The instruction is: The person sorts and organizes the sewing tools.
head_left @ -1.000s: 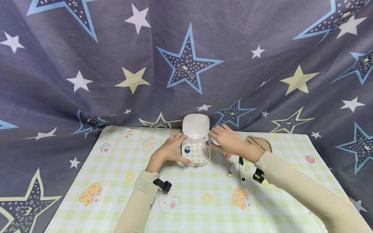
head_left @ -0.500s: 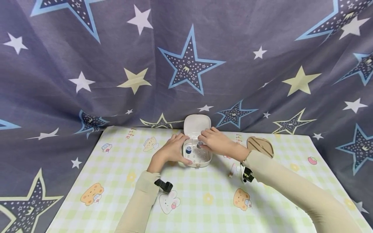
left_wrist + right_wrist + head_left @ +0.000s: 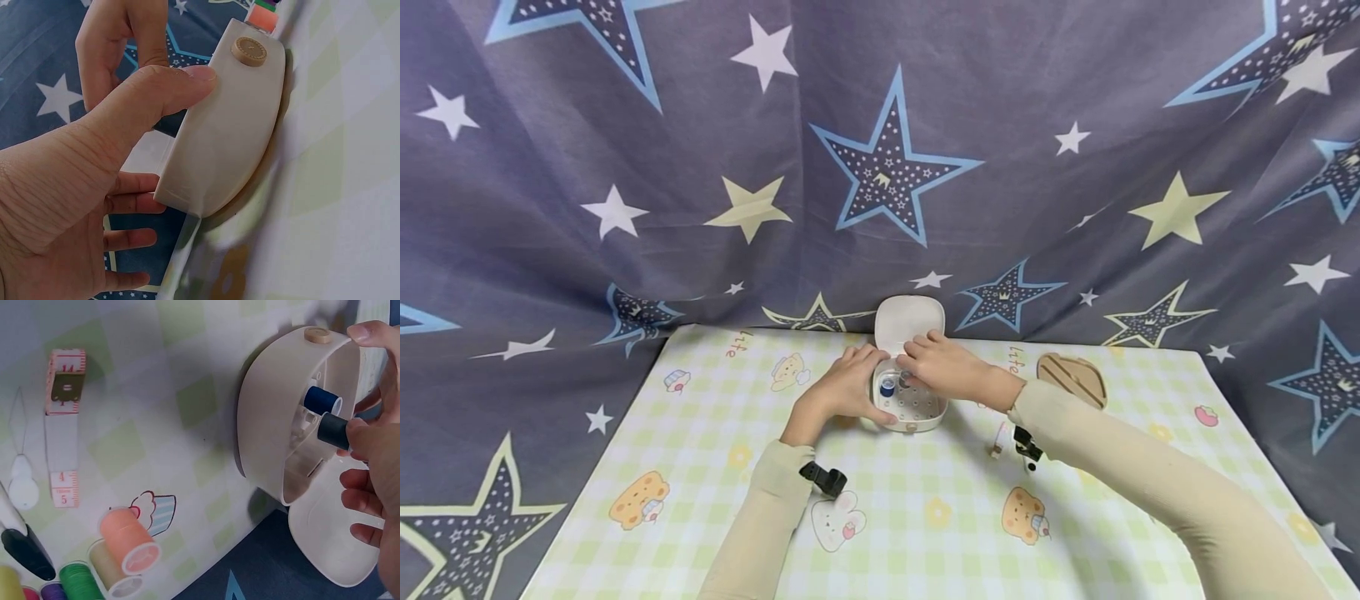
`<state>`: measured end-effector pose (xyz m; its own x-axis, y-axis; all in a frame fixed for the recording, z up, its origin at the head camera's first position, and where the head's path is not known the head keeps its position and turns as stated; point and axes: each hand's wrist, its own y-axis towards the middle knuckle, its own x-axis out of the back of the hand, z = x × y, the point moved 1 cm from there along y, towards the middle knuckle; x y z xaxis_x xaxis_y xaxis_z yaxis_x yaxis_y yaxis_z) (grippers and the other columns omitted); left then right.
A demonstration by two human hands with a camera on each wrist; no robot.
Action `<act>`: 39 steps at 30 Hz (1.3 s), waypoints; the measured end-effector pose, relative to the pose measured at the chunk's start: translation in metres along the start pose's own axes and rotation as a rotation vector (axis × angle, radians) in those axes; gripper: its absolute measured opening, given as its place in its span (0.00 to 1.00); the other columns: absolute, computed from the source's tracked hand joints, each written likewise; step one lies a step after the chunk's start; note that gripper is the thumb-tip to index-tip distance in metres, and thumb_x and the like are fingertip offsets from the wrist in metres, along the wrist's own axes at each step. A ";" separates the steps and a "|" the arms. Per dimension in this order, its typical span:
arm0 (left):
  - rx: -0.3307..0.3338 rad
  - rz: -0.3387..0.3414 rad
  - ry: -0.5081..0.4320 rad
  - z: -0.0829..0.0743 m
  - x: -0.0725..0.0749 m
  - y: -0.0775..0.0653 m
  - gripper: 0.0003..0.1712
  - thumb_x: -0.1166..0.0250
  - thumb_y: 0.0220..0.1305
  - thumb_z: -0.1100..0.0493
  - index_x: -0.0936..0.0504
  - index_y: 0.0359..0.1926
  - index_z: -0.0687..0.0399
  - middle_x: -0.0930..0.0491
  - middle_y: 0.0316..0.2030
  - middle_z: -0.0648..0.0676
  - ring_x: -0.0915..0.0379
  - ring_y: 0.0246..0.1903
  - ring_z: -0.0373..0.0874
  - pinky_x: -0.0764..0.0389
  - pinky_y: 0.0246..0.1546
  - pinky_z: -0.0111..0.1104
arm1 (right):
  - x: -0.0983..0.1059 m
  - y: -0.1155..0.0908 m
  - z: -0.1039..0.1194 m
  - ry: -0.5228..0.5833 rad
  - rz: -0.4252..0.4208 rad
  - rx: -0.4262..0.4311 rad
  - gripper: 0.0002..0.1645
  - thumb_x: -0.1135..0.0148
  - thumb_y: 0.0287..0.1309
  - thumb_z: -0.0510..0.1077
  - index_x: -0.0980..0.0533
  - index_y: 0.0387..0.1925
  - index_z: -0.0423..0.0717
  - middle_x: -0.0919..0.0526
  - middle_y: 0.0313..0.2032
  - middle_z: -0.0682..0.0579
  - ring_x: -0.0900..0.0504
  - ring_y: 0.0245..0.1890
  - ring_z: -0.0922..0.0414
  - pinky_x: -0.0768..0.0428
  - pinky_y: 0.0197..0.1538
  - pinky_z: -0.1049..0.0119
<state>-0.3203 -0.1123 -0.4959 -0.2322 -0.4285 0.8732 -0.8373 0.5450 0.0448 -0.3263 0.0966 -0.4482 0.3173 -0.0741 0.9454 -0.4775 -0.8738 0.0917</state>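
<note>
At the left, a stretch of the checked desk (image 3: 700, 417), printed "life" (image 3: 735, 343) near its back edge, lies between its side edge and the left hand (image 3: 847, 385). Of the two hands, this one grips the white box (image 3: 912, 426), thumb on the front wall. The box stands open near the back edge, lid upright behind; inside are rows of pegs (image 3: 916, 405) and a blue spool (image 3: 887, 387). Just beside that, the right hand (image 3: 946, 368) pinches a dark spool (image 3: 332, 430) at the opening; whether it touches a peg is hidden. Farther right lie a tape measure (image 3: 62, 444) reading 4, 5 and 14, loose spools (image 3: 130, 540), and a brown flat piece (image 3: 1071, 379) near the back edge.
</note>
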 end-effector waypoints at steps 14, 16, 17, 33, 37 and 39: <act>-0.002 -0.002 0.002 0.002 -0.002 0.001 0.61 0.16 0.36 0.35 0.31 0.70 0.53 0.27 0.61 0.56 0.36 0.55 0.52 0.28 0.60 0.47 | -0.011 0.009 0.001 0.000 0.023 0.002 0.15 0.31 0.64 0.53 0.20 0.46 0.50 0.19 0.39 0.53 0.23 0.40 0.54 0.27 0.47 0.58; 0.001 0.002 0.000 0.002 -0.002 0.001 0.61 0.16 0.37 0.35 0.31 0.70 0.52 0.27 0.61 0.56 0.36 0.55 0.51 0.28 0.60 0.47 | -0.012 0.009 0.002 -0.006 0.018 0.005 0.15 0.31 0.64 0.54 0.20 0.45 0.50 0.19 0.39 0.53 0.23 0.40 0.54 0.28 0.46 0.59; 0.003 0.003 0.001 0.002 -0.002 0.001 0.61 0.16 0.37 0.35 0.32 0.70 0.52 0.27 0.61 0.56 0.36 0.55 0.51 0.28 0.60 0.47 | -0.012 0.010 0.002 -0.007 0.013 0.007 0.15 0.31 0.63 0.54 0.20 0.45 0.50 0.19 0.38 0.53 0.23 0.40 0.54 0.28 0.46 0.59; 0.011 0.010 0.003 0.000 -0.001 0.000 0.62 0.17 0.38 0.35 0.32 0.71 0.54 0.28 0.62 0.56 0.37 0.56 0.52 0.29 0.62 0.47 | -0.015 0.012 0.004 -0.011 0.022 0.006 0.17 0.31 0.62 0.55 0.19 0.45 0.49 0.19 0.37 0.53 0.23 0.39 0.54 0.28 0.43 0.60; 0.007 0.010 0.004 0.001 -0.001 0.000 0.61 0.17 0.38 0.35 0.32 0.71 0.53 0.28 0.62 0.57 0.37 0.56 0.52 0.29 0.61 0.48 | -0.016 0.013 0.006 -0.007 0.022 0.005 0.18 0.31 0.62 0.55 0.20 0.46 0.48 0.19 0.38 0.53 0.23 0.39 0.54 0.28 0.44 0.59; 0.007 0.010 0.006 0.001 -0.001 -0.001 0.61 0.17 0.38 0.35 0.32 0.71 0.53 0.28 0.62 0.57 0.37 0.56 0.52 0.29 0.61 0.48 | -0.016 0.013 0.006 -0.009 0.024 0.002 0.18 0.31 0.62 0.55 0.20 0.46 0.48 0.19 0.38 0.52 0.23 0.40 0.54 0.28 0.44 0.59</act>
<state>-0.3199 -0.1127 -0.4970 -0.2375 -0.4186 0.8765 -0.8383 0.5442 0.0328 -0.3323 0.0838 -0.4646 0.3134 -0.0990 0.9445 -0.4837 -0.8725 0.0690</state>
